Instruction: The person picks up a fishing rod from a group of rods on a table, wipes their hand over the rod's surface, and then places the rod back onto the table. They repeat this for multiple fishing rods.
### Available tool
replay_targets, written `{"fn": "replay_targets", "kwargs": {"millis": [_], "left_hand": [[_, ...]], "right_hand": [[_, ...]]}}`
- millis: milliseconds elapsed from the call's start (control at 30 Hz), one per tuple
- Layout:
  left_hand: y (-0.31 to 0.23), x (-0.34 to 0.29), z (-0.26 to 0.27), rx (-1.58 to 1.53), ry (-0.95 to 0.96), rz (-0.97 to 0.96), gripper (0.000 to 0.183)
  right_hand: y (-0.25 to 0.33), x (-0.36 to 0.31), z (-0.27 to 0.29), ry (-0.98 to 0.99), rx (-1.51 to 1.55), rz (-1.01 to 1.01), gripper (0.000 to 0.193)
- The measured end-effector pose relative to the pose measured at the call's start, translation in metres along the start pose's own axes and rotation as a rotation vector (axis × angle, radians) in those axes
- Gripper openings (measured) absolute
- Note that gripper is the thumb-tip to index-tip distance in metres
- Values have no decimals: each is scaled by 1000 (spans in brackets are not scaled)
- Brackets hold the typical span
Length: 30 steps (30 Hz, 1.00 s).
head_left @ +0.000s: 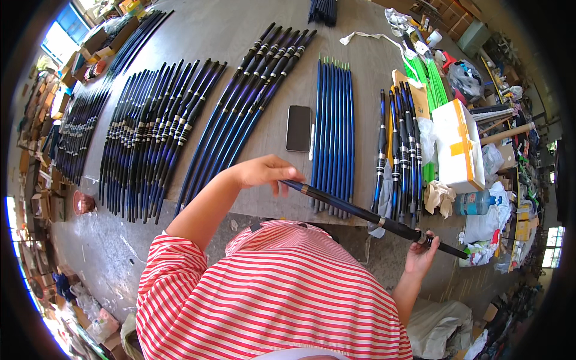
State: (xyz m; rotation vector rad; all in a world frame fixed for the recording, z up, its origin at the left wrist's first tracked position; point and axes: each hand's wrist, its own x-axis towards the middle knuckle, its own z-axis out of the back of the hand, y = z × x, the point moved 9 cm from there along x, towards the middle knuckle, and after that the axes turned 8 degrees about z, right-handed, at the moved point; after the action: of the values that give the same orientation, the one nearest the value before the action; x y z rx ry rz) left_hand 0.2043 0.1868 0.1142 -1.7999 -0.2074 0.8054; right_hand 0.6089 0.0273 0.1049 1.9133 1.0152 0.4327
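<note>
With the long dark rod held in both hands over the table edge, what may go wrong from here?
1. The rod is held by the left hand and right hand only near its ends, so it may slip and fall to the floor.
2. Its left end is close to the blue rods and the phone; swinging it may knock them.

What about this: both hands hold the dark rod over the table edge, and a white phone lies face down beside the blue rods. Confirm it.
Not quite. In the head view the phone is black, not white. The rest stands: left hand and right hand hold the dark rod, and the phone lies beside the blue rods.
</note>
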Motion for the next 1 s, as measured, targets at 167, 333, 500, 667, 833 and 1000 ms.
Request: {"fn": "replay_targets", "kwargs": {"millis": [167,333,500,667,833,1000], "left_hand": [[-4,5,-26,288,7,68,29],[0,13,-64,13,178,80,29],[-36,11,-122,-633,517,-164,33],[-41,15,-128,-646,359,-225,33],[-43,8,-118,-467,132,-338,32],[-24,-3,-105,-377,-63,-248,34]], "right_hand": [[13,13,1,19,-87,16,30],[99,25,-84,214,-317,458,61],[66,-49,-263,860,-533,569,72],[-27,-90,-274,1116,-668,307,35],[-34,-84,-279,1035,-417,215,25],[-43,-68,-275,927,-272,89,27]]}}
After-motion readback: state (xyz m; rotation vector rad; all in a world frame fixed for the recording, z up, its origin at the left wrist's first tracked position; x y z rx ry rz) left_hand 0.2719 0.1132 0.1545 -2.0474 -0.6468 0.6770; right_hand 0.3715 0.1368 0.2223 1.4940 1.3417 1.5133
